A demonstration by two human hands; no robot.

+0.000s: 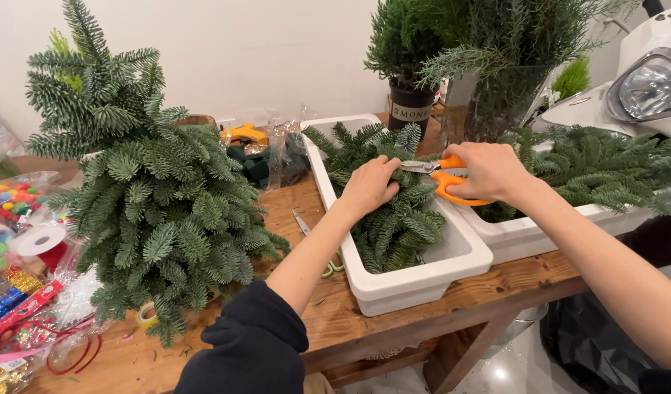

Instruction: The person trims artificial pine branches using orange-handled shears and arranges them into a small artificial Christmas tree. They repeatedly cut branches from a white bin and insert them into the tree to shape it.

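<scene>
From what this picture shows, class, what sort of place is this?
Probably a craft or floristry workbench: fir cuttings fill a white tray, the right hand holds orange scissors, and ribbon and ornaments lie on the wooden table.

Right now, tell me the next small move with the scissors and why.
Probably close the orange-handled scissors on the fir sprig: the right hand has the blades at it, and the left hand is pressed on the greenery in the white tray.
</scene>
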